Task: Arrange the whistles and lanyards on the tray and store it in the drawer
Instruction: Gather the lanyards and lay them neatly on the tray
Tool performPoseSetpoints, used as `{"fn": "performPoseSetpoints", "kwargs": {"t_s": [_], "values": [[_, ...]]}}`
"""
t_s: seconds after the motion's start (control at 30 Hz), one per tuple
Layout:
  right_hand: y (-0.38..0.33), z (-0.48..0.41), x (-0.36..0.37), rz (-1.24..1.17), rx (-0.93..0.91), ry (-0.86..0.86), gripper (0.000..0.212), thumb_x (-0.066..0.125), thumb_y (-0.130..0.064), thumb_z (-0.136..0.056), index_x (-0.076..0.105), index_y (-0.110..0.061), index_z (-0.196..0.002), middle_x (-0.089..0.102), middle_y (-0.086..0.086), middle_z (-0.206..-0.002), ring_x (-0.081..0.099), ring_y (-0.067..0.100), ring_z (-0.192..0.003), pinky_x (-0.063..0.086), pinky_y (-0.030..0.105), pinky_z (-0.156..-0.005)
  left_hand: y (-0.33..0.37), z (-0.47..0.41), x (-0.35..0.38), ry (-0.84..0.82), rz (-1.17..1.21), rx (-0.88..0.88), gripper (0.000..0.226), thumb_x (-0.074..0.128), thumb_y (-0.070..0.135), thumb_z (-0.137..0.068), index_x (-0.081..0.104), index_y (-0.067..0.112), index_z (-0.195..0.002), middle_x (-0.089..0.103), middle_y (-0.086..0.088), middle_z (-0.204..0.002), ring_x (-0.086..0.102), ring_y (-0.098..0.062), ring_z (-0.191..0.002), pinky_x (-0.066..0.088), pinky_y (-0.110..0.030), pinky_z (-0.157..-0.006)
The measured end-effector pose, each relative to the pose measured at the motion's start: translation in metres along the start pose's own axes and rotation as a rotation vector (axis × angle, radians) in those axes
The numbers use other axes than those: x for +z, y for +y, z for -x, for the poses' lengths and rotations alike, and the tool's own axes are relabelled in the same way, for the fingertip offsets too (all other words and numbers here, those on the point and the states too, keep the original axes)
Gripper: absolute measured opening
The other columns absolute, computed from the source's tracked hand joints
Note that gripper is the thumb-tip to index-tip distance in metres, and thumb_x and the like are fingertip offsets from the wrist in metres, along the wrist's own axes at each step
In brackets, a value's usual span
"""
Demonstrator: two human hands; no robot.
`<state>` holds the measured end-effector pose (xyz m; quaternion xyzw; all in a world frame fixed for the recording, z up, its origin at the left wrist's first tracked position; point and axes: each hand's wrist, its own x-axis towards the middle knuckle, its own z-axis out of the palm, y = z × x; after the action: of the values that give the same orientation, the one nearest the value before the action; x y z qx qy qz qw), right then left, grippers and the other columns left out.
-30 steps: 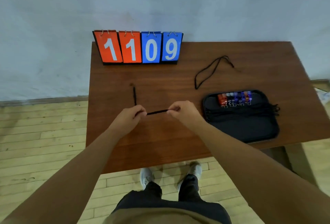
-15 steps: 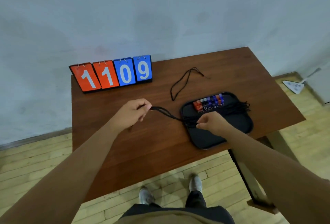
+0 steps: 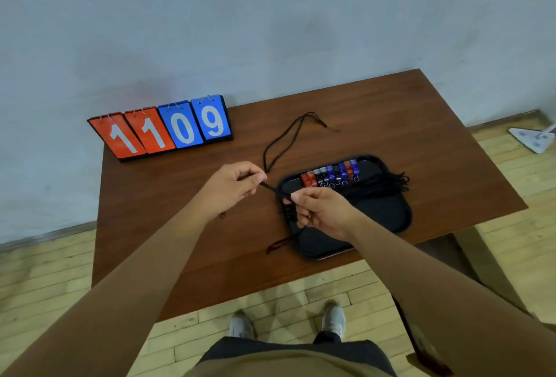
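A black tray (image 3: 388, 220) lies on the right half of the wooden table (image 3: 168, 235). Several coloured whistles (image 3: 331, 173) stand in a row along its far edge, with a bundle of black lanyards (image 3: 382, 185) laid in front of them. My left hand (image 3: 230, 187) and my right hand (image 3: 322, 209) pinch a folded black lanyard (image 3: 275, 191) between them, above the tray's left edge. Its loose end hangs down and trails onto the table. One more black lanyard (image 3: 288, 136) lies loose on the table behind the tray.
A flip scoreboard (image 3: 162, 131) reading 1109 stands at the table's back left against the wall. The table's front edge is close to my feet. A white mop head (image 3: 532, 139) rests on the wooden floor at the far right.
Both hands have come closer together near the tray's left edge, shortening the lanyard stretched between them. My right hand lifted off the tray. The view has shifted slightly.
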<state>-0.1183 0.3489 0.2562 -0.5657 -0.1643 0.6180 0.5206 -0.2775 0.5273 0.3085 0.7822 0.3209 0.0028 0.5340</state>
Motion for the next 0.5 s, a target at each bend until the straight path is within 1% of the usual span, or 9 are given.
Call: {"fn": "performPoseSetpoints", "kwargs": {"t_s": [0.03,0.1,0.13,0.2,0.3,0.37,0.43,0.5], "values": [[-0.001,0.006,-0.016,0.068,0.010,0.002,0.027,0.055,-0.018,-0.102,0.066,0.006,-0.109,0.044,0.003,-0.063,0.044,0.016,-0.054,0.040,0.028,-0.058,0.002,-0.002,0.010,-0.003,-0.003,-0.029,0.015,0.058,0.033,-0.100,0.071,0.027,-0.099,0.062,0.011,-0.067,0.049,0.004,-0.051,0.039,-0.013,-0.054],[-0.004,0.018,-0.051,0.194,0.011,0.000,0.028,0.058,-0.022,-0.101,0.067,0.004,-0.107,0.044,0.003,-0.064,0.036,0.015,-0.055,0.031,0.027,-0.054,0.005,-0.007,0.033,-0.017,-0.038,-0.070,0.014,0.059,0.033,-0.100,0.071,0.027,-0.098,0.067,0.009,-0.073,0.047,0.002,-0.048,0.037,-0.013,-0.050],[-0.006,0.024,-0.068,0.266,0.016,0.008,0.025,0.061,-0.025,-0.100,0.069,-0.001,-0.104,0.046,0.003,-0.065,0.037,0.015,-0.055,0.031,0.027,-0.053,0.006,-0.009,0.045,-0.022,-0.072,-0.083,0.013,0.059,0.031,-0.100,0.071,0.026,-0.098,0.069,0.008,-0.075,0.047,0.002,-0.046,0.036,-0.013,-0.048],[-0.012,0.035,-0.100,0.441,0.040,0.032,0.018,0.066,-0.026,-0.096,0.072,-0.012,-0.104,0.052,0.002,-0.066,0.042,0.011,-0.054,0.036,0.025,-0.052,0.007,-0.013,0.070,-0.021,-0.145,-0.098,0.013,0.059,0.028,-0.100,0.071,0.025,-0.096,0.070,0.008,-0.074,0.048,0.005,-0.044,0.034,-0.016,-0.049],[-0.014,0.046,-0.144,0.688,0.088,0.044,0.012,0.068,-0.027,-0.095,0.075,-0.020,-0.101,0.061,-0.004,-0.063,0.048,0.008,-0.052,0.043,0.024,-0.054,0.003,-0.015,0.105,0.006,-0.198,-0.147,0.015,0.060,0.032,-0.099,0.070,0.028,-0.089,0.064,0.015,-0.065,0.050,0.007,-0.046,0.036,-0.020,-0.054],[-0.012,0.049,-0.169,0.798,0.099,0.051,0.012,0.067,-0.028,-0.095,0.076,-0.023,-0.100,0.063,-0.007,-0.061,0.048,0.005,-0.047,0.042,0.021,-0.050,-0.002,-0.013,0.125,0.017,-0.228,-0.202,0.019,0.059,0.039,-0.099,0.069,0.030,-0.086,0.062,0.016,-0.066,0.053,0.008,-0.053,0.037,-0.021,-0.058],[-0.009,0.049,-0.191,0.890,0.095,0.055,0.013,0.066,-0.029,-0.096,0.077,-0.024,-0.102,0.065,-0.009,-0.061,0.047,0.001,-0.043,0.039,0.015,-0.046,-0.011,-0.012,0.140,0.007,-0.252,-0.234,0.021,0.057,0.041,-0.099,0.068,0.031,-0.084,0.065,0.013,-0.074,0.058,0.004,-0.064,0.043,-0.024,-0.063],[-0.005,0.048,-0.209,0.980,0.075,0.063,0.016,0.063,-0.028,-0.098,0.075,-0.023,-0.106,0.066,-0.011,-0.069,0.051,-0.004,-0.042,0.037,0.008,-0.044,-0.018,-0.011,0.150,-0.020,-0.277,-0.254,0.020,0.054,0.039,-0.101,0.067,0.034,-0.087,0.069,0.012,-0.085,0.062,-0.003,-0.077,0.050,-0.029,-0.072]]}}
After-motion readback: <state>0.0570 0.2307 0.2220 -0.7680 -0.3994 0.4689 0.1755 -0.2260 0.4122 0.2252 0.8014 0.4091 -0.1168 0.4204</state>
